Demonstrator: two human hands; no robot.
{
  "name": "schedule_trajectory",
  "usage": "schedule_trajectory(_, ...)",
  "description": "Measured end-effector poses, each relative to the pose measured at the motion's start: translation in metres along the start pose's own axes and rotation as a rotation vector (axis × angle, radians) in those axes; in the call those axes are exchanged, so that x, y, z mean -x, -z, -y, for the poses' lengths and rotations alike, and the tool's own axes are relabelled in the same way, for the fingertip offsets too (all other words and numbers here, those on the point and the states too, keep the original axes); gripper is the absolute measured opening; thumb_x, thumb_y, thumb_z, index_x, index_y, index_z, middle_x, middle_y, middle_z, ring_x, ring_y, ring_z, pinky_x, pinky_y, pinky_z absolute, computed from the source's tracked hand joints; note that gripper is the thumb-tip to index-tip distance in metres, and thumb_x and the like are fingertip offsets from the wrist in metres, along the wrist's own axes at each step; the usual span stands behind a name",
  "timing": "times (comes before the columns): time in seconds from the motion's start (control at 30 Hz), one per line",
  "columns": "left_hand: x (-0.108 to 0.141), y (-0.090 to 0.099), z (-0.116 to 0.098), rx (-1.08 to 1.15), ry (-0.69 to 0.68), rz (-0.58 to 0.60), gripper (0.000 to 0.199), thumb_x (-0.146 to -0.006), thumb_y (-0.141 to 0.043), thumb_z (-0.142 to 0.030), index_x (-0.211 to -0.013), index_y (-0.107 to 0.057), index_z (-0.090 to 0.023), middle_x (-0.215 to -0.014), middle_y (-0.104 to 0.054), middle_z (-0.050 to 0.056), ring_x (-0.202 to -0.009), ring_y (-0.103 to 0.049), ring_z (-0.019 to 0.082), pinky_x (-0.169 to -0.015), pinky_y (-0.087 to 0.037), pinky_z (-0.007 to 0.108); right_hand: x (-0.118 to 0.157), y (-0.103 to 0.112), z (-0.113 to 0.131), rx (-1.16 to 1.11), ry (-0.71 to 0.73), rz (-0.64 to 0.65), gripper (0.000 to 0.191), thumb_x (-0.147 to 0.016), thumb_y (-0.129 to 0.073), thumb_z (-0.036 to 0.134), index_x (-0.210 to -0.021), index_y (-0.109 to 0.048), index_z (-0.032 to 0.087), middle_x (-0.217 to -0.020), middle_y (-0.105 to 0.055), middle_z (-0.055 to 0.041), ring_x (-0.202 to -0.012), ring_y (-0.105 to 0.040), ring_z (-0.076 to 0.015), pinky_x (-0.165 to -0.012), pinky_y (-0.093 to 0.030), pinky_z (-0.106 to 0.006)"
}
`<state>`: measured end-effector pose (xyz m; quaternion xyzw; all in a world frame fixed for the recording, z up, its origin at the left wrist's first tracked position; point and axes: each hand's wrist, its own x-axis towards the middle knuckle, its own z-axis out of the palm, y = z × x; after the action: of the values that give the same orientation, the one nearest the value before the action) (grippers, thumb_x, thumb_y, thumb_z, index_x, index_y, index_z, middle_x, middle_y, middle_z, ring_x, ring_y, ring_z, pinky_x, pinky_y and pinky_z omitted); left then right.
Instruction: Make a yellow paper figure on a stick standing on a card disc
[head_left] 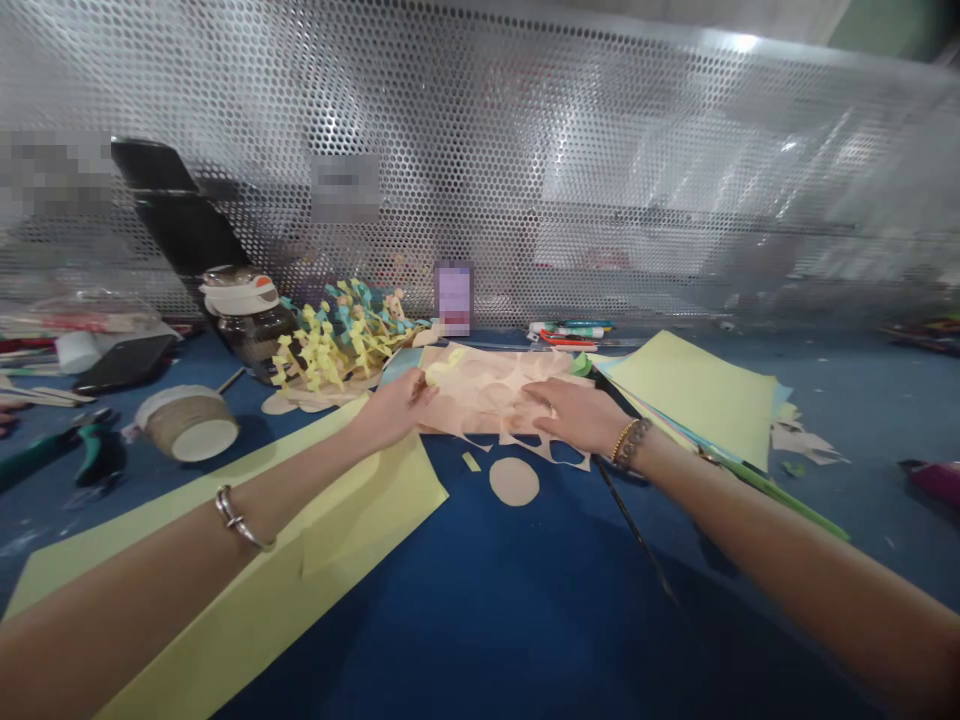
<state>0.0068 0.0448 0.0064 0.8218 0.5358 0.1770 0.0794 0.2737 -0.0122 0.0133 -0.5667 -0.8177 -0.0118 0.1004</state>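
Observation:
Pale peach paper (480,385) with round cut-outs along its front edge lies in the middle of the blue table. My left hand (401,403) is closed at its left edge, fingers pinched on the paper. My right hand (574,408) rests over its right part with the fingers spread. A loose peach paper circle (514,481) lies in front, beside a small yellow strip (471,462). Yellow sheets (360,510) lie under my left forearm.
Yellow and blue paper flowers (337,340), a jar (251,315) and a roll of tape (187,424) stand at the left, near green-handled pliers (97,450). More yellow sheets (697,390) lie right. A phone (454,298) stands behind.

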Motion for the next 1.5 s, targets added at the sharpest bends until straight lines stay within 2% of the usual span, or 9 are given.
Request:
schedule_trajectory(0.33, 0.012, 0.002, 0.007, -0.204, -0.005, 0.017, 0.031, -0.091, -0.031, -0.034, -0.106, -0.054, -0.019, -0.09, -0.07, 0.012, -0.086, -0.064, 0.031, -0.07, -0.046, 0.039, -0.033, 0.022, 0.0, -0.004, -0.078, -0.076, 0.023, -0.091, -0.055, 0.031, -0.108, -0.061, 0.017, -0.106, -0.065, -0.0061, -0.089, -0.063, -0.0196, -0.078, -0.051, -0.04)
schedule_trajectory(0.5, 0.004, 0.003, -0.013, -0.178, -0.15, -0.004, 0.027, -0.088, -0.042, -0.038, -0.1, -0.061, -0.025, -0.112, -0.068, 0.002, -0.105, -0.06, 0.022, -0.087, -0.043, 0.032, 0.0, 0.031, 0.018, -0.069, -0.093, -0.183, 0.021, -0.088, -0.052, 0.029, -0.101, -0.068, 0.025, -0.098, -0.072, -0.0002, -0.078, -0.065, -0.0171, -0.066, -0.048, -0.03)
schedule_trajectory(0.67, -0.009, -0.011, -0.027, -0.198, -0.182, 0.001, 0.022, -0.082, -0.049, -0.033, -0.086, -0.067, -0.022, -0.103, -0.07, 0.004, -0.101, -0.06, 0.025, -0.087, -0.043, 0.035, 0.039, 0.018, 0.033, -0.128, -0.055, -0.163, 0.019, -0.085, -0.054, 0.027, -0.095, -0.07, 0.029, -0.095, -0.073, 0.0043, -0.069, -0.065, -0.0137, -0.06, -0.047, -0.026)
schedule_trajectory(0.8, -0.007, -0.003, -0.032, -0.208, -0.159, 0.012, 0.031, -0.082, -0.049, -0.039, -0.103, -0.065, -0.022, -0.115, -0.066, 0.006, -0.11, -0.056, 0.026, -0.092, -0.041, 0.036, 0.054, 0.008, 0.036, -0.166, -0.01, -0.159, 0.018, -0.085, -0.055, 0.024, -0.096, -0.069, 0.028, -0.095, -0.072, 0.0051, -0.071, -0.065, -0.0133, -0.064, -0.047, -0.027)
schedule_trajectory(1.0, 0.031, 0.063, 0.007, -0.256, -0.081, 0.114, 0.054, -0.082, -0.045, -0.056, -0.124, -0.053, -0.023, -0.132, -0.055, 0.007, -0.121, -0.048, 0.028, -0.1, -0.033, 0.038, 0.066, 0.008, 0.042, -0.232, 0.076, -0.159, 0.018, -0.088, -0.054, 0.025, -0.099, -0.068, 0.027, -0.095, -0.071, 0.003, -0.079, -0.066, -0.0152, -0.067, -0.048, -0.028)
schedule_trajectory(1.13, 0.061, 0.091, 0.057, -0.334, 0.188, 0.346, 0.074, -0.067, -0.058, -0.063, -0.125, -0.052, -0.017, -0.126, -0.058, 0.012, -0.107, -0.057, 0.033, -0.085, -0.041, 0.034, 0.072, 0.009, 0.051, -0.269, 0.14, -0.163, 0.019, -0.089, -0.052, 0.025, -0.1, -0.067, 0.026, -0.096, -0.071, 0.0014, -0.083, -0.066, -0.0149, -0.073, -0.049, -0.028)
schedule_trajectory(1.23, 0.076, 0.096, 0.084, -0.343, 0.248, 0.397, 0.05, -0.061, -0.067, -0.048, -0.099, -0.064, -0.016, -0.102, -0.07, 0.01, -0.09, -0.063, 0.031, -0.073, -0.042, 0.03, 0.073, 0.007, 0.053, -0.275, 0.169, -0.158, 0.019, -0.089, -0.052, 0.025, -0.099, -0.067, 0.025, -0.096, -0.071, 0.0003, -0.085, -0.066, -0.0157, -0.074, -0.05, -0.028)
schedule_trajectory(1.33, 0.079, 0.095, 0.088, -0.324, 0.263, 0.407, 0.035, -0.063, -0.064, -0.04, -0.089, -0.065, -0.016, -0.09, -0.072, 0.007, -0.081, -0.064, 0.028, -0.069, -0.041, 0.028, 0.072, 0.004, 0.054, -0.27, 0.183, -0.146, 0.019, -0.088, -0.052, 0.023, -0.099, -0.067, 0.024, -0.096, -0.071, -0.0007, -0.083, -0.067, -0.017, -0.072, -0.051, -0.03)
schedule_trajectory(1.5, 0.062, 0.084, 0.063, -0.221, 0.174, 0.399, 0.053, -0.076, -0.05, -0.056, -0.113, -0.058, -0.019, -0.117, -0.065, 0.006, -0.097, -0.062, 0.023, -0.077, -0.041, 0.024, 0.073, 0.0, 0.055, -0.259, 0.195, -0.125, 0.019, -0.088, -0.052, 0.022, -0.1, -0.067, 0.024, -0.097, -0.071, -0.0013, -0.085, -0.067, -0.0186, -0.072, -0.051, -0.031)
